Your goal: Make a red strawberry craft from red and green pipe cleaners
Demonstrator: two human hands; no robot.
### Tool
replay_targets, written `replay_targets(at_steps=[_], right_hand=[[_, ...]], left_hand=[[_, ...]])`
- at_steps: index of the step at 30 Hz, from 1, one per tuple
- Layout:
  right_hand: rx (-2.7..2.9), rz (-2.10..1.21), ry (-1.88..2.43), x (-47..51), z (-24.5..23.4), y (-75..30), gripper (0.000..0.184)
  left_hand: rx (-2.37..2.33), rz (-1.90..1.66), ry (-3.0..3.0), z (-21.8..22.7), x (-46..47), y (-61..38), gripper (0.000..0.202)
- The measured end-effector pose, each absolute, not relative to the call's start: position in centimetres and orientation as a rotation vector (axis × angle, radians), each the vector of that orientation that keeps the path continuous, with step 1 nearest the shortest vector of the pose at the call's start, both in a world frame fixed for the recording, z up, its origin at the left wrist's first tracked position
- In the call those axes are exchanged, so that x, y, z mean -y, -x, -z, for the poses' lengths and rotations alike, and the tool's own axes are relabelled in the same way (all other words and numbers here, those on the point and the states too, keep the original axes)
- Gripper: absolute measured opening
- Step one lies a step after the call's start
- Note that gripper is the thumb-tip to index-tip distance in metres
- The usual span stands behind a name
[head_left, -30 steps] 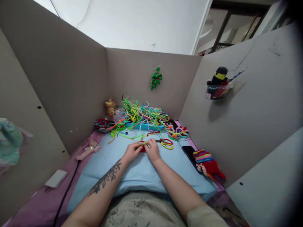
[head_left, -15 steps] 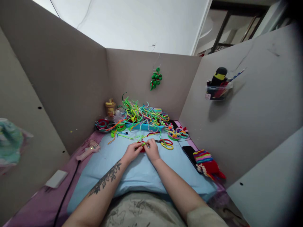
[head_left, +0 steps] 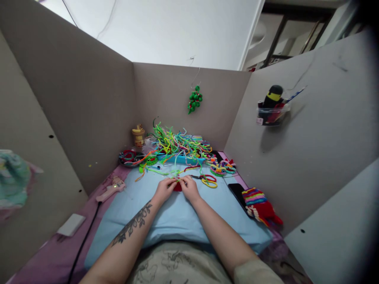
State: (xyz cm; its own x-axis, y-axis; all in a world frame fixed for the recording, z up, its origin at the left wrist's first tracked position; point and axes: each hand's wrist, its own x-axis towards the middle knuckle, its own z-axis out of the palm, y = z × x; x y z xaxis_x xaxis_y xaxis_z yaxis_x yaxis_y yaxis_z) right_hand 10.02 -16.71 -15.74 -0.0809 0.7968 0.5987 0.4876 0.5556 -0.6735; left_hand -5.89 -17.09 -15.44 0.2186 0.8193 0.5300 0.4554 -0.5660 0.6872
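Observation:
Both hands meet over the blue cloth. My left hand (head_left: 164,190) pinches the left side of a small red fuzzy piece (head_left: 177,187) with bright green pipe cleaner on its top edge. On the other side, my right hand (head_left: 190,188) grips the same piece with thumb and fingertips. Much of the piece is hidden behind the fingers. Just right of my right hand lie scissors (head_left: 209,181) with red and yellow handles. Loose green pipe cleaners (head_left: 162,171) stretch across the cloth beyond my hands.
A blue tray (head_left: 180,159) heaped with colourful pipe cleaners stands at the back. A pink glue gun (head_left: 111,191) and white block (head_left: 71,225) sit left. Right are a phone (head_left: 237,193) and a red striped fuzzy piece (head_left: 260,205). Grey panels (head_left: 166,90) enclose the table.
The fingers have shifted slightly on the red piece, and more of its red lower part shows between my hands. The camera view has moved a little.

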Motion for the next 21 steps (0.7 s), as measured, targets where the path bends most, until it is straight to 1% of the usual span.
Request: replay_targets(at_steps=[21], right_hand=[[1.646,-0.351,1.040,16.98,15.46,-10.04,0.009]], left_hand=[[-1.086,-1.284,-2.020,15.02,17.23,5.72,0.023]])
